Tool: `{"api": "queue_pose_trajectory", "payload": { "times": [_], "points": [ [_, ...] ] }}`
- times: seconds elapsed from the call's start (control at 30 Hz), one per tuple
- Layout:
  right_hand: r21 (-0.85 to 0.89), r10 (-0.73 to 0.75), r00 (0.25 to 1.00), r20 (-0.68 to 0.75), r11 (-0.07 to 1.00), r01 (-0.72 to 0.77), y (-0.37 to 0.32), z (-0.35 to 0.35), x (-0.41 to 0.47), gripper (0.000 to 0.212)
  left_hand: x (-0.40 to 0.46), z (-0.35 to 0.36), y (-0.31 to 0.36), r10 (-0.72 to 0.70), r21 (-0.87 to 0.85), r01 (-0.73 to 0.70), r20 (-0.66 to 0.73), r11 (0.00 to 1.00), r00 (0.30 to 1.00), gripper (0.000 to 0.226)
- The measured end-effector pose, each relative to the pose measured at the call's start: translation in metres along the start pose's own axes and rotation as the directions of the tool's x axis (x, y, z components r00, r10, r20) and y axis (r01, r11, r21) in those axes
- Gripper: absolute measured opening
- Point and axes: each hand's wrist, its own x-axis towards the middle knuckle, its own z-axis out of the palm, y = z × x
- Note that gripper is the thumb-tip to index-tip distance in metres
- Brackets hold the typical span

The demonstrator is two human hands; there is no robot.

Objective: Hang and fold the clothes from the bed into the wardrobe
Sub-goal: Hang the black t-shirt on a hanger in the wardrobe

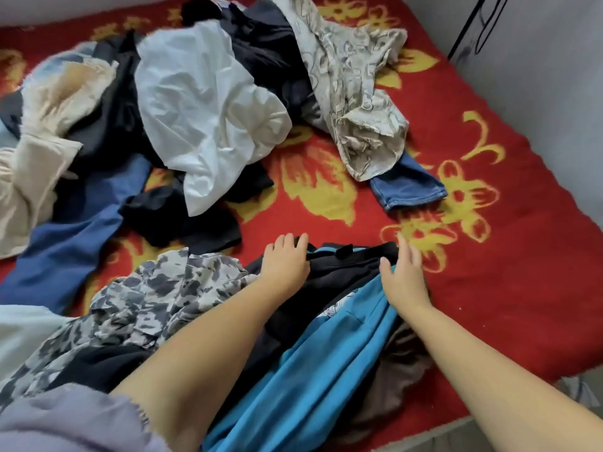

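A black and bright blue garment (303,363) lies across the near part of the bed, its black top edge toward the far side. My left hand (287,261) rests on that black edge with fingers curled over it. My right hand (404,275) lies flat with straight fingers on the garment's right top corner. A grey camouflage-print garment (143,298) lies just left of it. Farther back a heap holds a white shirt (208,109), a beige patterned shirt (352,93), dark clothes and blue jeans (408,184).
The bed is covered by a red blanket with yellow flowers (489,256). A grey wall (554,109) runs along the right side. Cream and fleece-lined clothing (49,102) lies at the far left, with blue trousers (71,236) below it.
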Motion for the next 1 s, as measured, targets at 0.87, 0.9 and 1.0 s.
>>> {"api": "queue_pose_trajectory", "payload": {
  "times": [0.87, 0.9, 1.0],
  "points": [
    [0.507, -0.382, 0.863, -0.330, 0.700, 0.503, -0.272, -0.206, -0.131, 0.016, -0.194, -0.341, -0.103, -0.542, -0.769, 0.008, -0.443, 0.639, 0.714, 0.024],
    [0.563, -0.395, 0.850, -0.348, 0.637, 0.526, -0.299, -0.220, -0.143, 0.012, -0.211, -0.368, -0.110, -0.559, -0.773, -0.030, -0.486, 0.634, 0.672, 0.024],
    [0.602, -0.457, 0.770, -0.446, 0.483, 0.636, -0.368, -0.260, -0.190, 0.021, -0.268, -0.441, -0.124, -0.604, -0.753, -0.099, -0.591, 0.650, 0.535, 0.021]
  ]
}}
